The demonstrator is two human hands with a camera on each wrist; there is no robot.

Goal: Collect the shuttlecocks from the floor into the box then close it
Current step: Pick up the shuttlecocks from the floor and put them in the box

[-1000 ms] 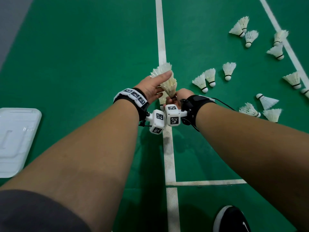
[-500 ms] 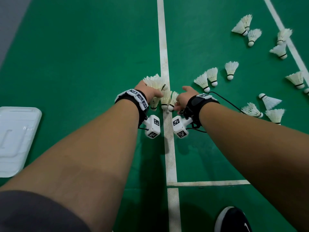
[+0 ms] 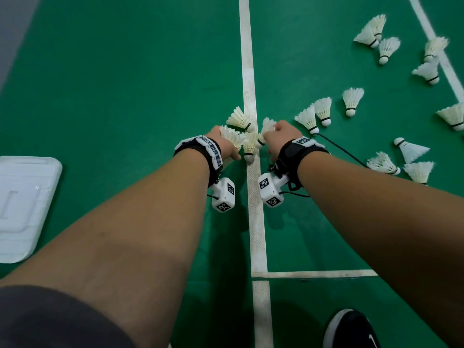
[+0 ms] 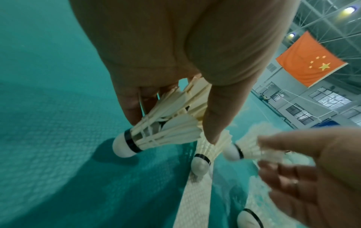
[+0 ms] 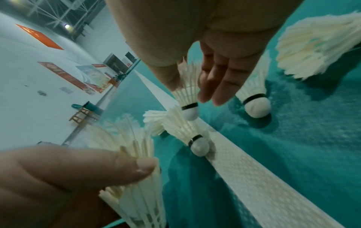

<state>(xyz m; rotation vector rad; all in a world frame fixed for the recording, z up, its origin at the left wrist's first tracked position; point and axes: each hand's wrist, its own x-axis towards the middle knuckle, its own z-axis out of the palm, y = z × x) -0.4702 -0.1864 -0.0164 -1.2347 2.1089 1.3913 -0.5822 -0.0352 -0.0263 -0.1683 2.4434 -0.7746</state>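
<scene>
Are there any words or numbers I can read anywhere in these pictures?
No words or numbers can be read.
Wrist cubes: black-and-white square codes, no letters.
Shoe: a white mark, no words.
Flag: yellow stars only.
Wall posters: too blurred to read.
Lid: no print visible.

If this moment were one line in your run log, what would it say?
stage: gathering | left hand: grips nested shuttlecocks | right hand: pinches one shuttlecock | white line: one shuttlecock lying | white lid: floor, left
</scene>
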